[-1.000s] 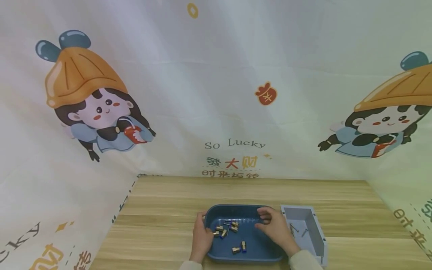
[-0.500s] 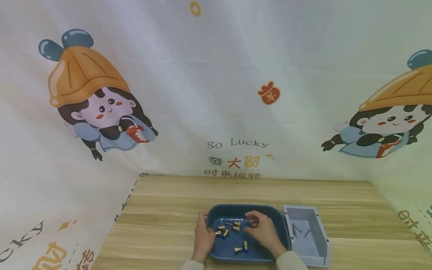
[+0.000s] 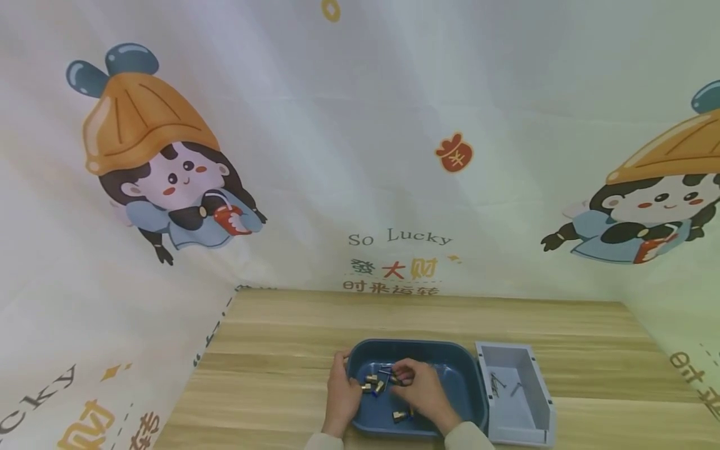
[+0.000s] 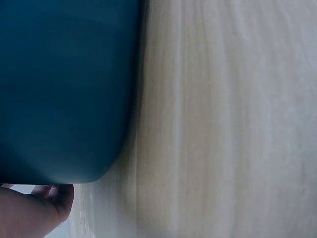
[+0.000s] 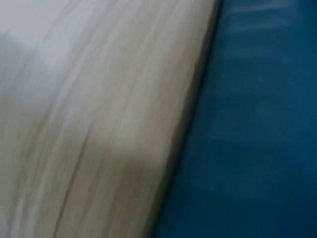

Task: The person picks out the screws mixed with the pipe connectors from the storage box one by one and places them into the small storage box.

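A dark blue tray (image 3: 417,345) lies on the wooden table (image 3: 394,315) and holds several small brass fittings (image 3: 374,383), with one more (image 3: 400,415) lying nearer me. My left hand (image 3: 344,382) grips the tray's left rim. My right hand (image 3: 402,380) is inside the tray, its fingers curled down over the cluster of fittings. Whether they pinch a piece is hidden. The left wrist view shows the tray's wall (image 4: 59,89) and a bit of my left hand (image 4: 39,210) beneath it. The right wrist view is blurred, showing only the tray (image 5: 257,139) and wood.
An open grey box (image 3: 537,375) stands against the tray's right side, with a few thin metal screws (image 3: 495,382) inside. A printed cartoon cloth (image 3: 360,156) walls the table at the back and on both sides. Bare wood lies behind the tray.
My right hand has moved left from the tray's right rim into the tray, onto the cluster of fittings. My left hand has stayed on the left rim. The head view has drifted slightly.
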`<state>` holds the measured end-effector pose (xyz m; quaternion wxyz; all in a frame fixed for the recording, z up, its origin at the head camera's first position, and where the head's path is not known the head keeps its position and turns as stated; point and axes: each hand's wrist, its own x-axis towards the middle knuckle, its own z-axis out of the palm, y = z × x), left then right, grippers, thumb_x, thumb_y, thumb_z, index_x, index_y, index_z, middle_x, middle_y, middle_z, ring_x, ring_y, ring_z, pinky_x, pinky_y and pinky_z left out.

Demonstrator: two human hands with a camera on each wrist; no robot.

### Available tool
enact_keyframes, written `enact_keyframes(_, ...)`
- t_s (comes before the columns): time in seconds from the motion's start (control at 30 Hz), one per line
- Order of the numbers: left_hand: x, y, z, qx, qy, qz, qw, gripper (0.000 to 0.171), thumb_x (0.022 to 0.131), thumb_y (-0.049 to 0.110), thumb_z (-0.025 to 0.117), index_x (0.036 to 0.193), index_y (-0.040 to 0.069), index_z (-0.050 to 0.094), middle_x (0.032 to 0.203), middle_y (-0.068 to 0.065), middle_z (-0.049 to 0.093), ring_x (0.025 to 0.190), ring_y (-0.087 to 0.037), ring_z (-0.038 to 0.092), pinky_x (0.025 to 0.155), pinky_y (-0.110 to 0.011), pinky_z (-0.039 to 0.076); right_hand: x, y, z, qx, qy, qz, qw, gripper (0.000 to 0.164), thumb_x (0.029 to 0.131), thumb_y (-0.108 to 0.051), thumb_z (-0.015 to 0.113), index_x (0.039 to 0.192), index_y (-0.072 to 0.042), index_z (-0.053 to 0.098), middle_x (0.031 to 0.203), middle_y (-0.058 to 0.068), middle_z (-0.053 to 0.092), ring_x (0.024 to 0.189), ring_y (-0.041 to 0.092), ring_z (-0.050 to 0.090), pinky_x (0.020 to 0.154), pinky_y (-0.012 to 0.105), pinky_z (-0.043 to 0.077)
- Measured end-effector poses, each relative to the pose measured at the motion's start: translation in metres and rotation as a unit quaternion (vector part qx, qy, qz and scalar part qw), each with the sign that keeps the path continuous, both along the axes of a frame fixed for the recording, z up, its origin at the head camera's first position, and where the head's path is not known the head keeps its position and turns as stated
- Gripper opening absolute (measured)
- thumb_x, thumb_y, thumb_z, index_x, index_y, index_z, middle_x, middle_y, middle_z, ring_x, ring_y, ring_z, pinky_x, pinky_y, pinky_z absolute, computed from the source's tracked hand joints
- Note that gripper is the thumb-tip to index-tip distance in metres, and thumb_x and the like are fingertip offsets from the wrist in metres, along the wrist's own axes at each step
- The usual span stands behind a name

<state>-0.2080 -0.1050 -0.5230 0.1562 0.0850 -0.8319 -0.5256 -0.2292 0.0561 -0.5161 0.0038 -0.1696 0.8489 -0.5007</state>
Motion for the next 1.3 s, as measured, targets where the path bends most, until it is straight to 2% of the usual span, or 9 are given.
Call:
enact_keyframes(0.13,0.001,0.0,0.0,-0.003,0.011,-0.001,0.9999,0.051,0.069,-0.021,0.045,0.115,0.0,0.05,0.111,-0.025,0.062,0.101,-0.037,0.06,0.084,-0.052,0.049,0.001,-0.007,-0.001,-0.007,-0.002,0.02,1.0,0.032,0.066,0.002,0.077,0.096,0.006,0.066,0.087,0.015,0.069,0.078,0.024,0.067,0.068,0.024,0.056)
enact_keyframes(0.33,0.0,-0.001,-0.001,-0.006,0.017,0.001,0.9998,0.051,0.068,-0.02,0.045,0.114,-0.001,0.05,0.111,-0.025,0.062,0.1,-0.037,0.061,0.083,-0.051,0.049,0.001,-0.016,-0.006,0.015,0.009,0.031,0.999,0.031,0.066,-0.001,0.078,0.095,0.005,0.067,0.086,0.014,0.07,0.075,0.022,0.066,0.066,0.022,0.054)
enact_keyframes(0.47,0.0,-0.002,-0.003,-0.009,0.023,0.002,0.9997,0.051,0.067,-0.021,0.045,0.114,-0.001,0.051,0.113,-0.026,0.062,0.104,-0.039,0.059,0.085,-0.054,0.048,-0.001,-0.016,-0.009,0.035,0.011,0.02,0.999,0.033,0.065,-0.002,0.078,0.095,0.004,0.067,0.086,0.013,0.07,0.076,0.021,0.066,0.066,0.02,0.052)
enact_keyframes(0.67,0.0,-0.001,-0.002,-0.011,0.018,0.01,0.9997,0.051,0.067,-0.021,0.045,0.114,-0.001,0.051,0.117,-0.026,0.061,0.11,-0.043,0.057,0.091,-0.057,0.046,-0.005,-0.014,-0.009,0.065,0.013,-0.002,0.998,0.033,0.064,0.0,0.077,0.095,0.004,0.067,0.086,0.012,0.07,0.077,0.021,0.065,0.067,0.026,0.054)
enact_keyframes(0.8,0.0,-0.001,-0.001,-0.008,0.015,0.008,0.9998,0.051,0.068,-0.02,0.045,0.115,-0.001,0.051,0.114,-0.026,0.061,0.107,-0.041,0.059,0.089,-0.055,0.047,-0.008,-0.015,-0.008,0.091,0.01,-0.011,0.996,0.033,0.064,0.0,0.077,0.095,0.003,0.068,0.086,0.011,0.07,0.078,0.02,0.065,0.069,0.032,0.055)
enact_keyframes(1.0,0.0,0.0,0.001,0.003,-0.001,0.0,1.0,0.051,0.071,-0.019,0.044,0.118,0.001,0.05,0.113,-0.024,0.061,0.106,-0.039,0.059,0.089,-0.054,0.047,-0.01,-0.015,-0.008,0.14,0.029,-0.012,0.99,0.034,0.062,0.005,0.073,0.096,0.001,0.069,0.087,0.011,0.071,0.079,0.021,0.065,0.071,0.036,0.055)
enact_keyframes(1.13,0.0,-0.001,0.001,0.012,-0.009,-0.005,0.9999,0.052,0.071,-0.018,0.044,0.119,0.001,0.05,0.111,-0.022,0.06,0.102,-0.036,0.06,0.087,-0.053,0.048,-0.011,-0.017,-0.009,0.156,0.034,-0.007,0.987,0.035,0.061,0.007,0.071,0.096,0.001,0.07,0.087,0.011,0.071,0.079,0.022,0.065,0.071,0.037,0.055)
enact_keyframes(1.3,0.0,-0.001,0.0,0.017,-0.001,-0.009,0.9998,0.053,0.07,-0.019,0.044,0.119,0.0,0.05,0.11,-0.023,0.061,0.101,-0.036,0.061,0.086,-0.052,0.049,-0.01,-0.017,-0.009,0.161,0.038,-0.008,0.986,0.032,0.06,0.007,0.072,0.091,0.0,0.07,0.084,0.009,0.07,0.075,0.02,0.064,0.069,0.036,0.055)
